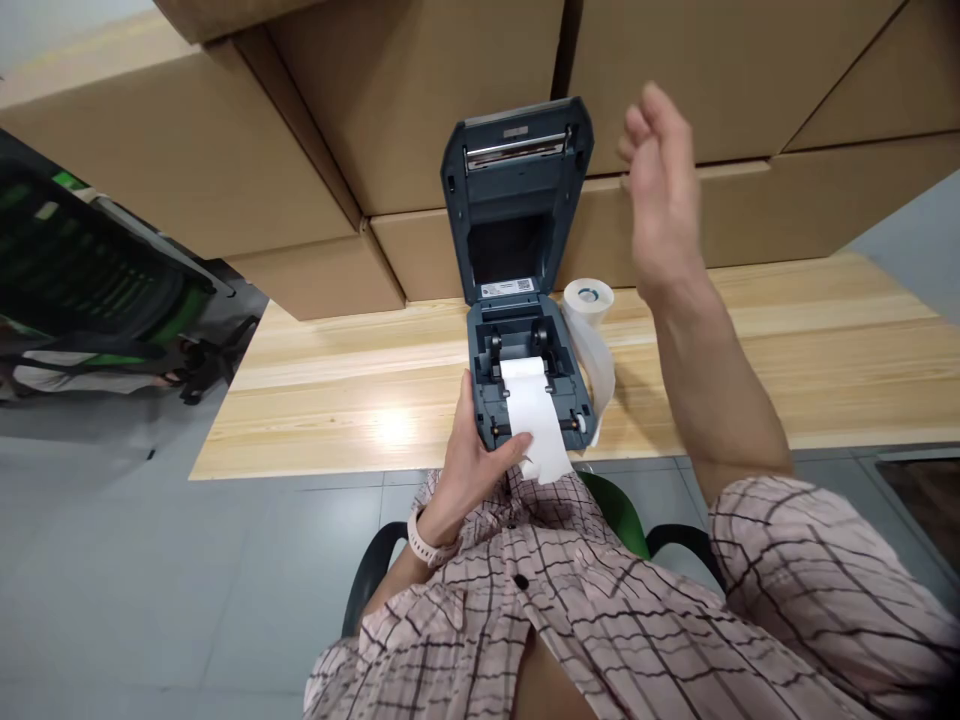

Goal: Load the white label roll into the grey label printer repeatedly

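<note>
A dark grey label printer [478, 345] stands near the table's front edge, with its lid [454, 210] swung up. White label paper [536, 420] runs from a small roll inside the printer out over its front edge. My left hand [480, 460] grips the printer's front left corner. Its thumb lies across the paper strip, while some fingers are hidden along the printer's side. Raised to the right of the lid, my right hand [664, 190] touches nothing visible; its fingers are loosely bent and slightly blurred. A larger white paper roll [589, 298] sits behind the printer's right side, its loose strip [596, 365] trailing forward.
Stacked cardboard boxes [450, 100] form a wall along the back of the wooden table [322, 400]. A black and green office chair [97, 270] stands on the floor at left. Close in front, the table edge meets my lap.
</note>
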A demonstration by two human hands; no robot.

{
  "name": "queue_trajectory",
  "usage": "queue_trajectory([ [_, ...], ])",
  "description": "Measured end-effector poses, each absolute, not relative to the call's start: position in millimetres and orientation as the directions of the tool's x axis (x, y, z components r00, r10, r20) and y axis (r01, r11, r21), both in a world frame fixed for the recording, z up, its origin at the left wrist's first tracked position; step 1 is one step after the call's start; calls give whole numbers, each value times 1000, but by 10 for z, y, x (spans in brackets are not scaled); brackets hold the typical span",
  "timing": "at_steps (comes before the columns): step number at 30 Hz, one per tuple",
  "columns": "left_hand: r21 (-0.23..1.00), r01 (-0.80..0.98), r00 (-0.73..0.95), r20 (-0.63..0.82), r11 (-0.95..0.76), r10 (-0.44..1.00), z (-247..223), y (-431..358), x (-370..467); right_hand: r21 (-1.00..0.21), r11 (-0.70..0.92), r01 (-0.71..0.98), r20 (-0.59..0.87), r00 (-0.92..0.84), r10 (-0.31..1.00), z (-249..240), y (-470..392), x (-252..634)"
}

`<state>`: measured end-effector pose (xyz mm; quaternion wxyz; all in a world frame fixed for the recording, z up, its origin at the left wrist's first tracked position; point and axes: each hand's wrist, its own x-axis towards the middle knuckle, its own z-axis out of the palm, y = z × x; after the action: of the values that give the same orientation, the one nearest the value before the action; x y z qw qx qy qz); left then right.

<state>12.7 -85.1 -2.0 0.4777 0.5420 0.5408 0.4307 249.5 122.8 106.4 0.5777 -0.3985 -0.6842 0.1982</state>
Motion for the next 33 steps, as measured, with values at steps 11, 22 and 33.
queue_trajectory([
  [11, 992, 106, 69, -70, 63, 995, -11, -947, 64, -732, 662, 158, 657, -90, 748, 1047, 664, 2349],
  [22, 998, 56, -28, 15, -13, 1000, 159, -738, 121, -857, 426, 291, 403, -136, 905, 113, -506, 2379],
  [33, 1000, 12, 19, -7, 7, 1000, 134, -701, 183, -961, 230, 151, 204, -169, 964, -95, -472, 2376],
])
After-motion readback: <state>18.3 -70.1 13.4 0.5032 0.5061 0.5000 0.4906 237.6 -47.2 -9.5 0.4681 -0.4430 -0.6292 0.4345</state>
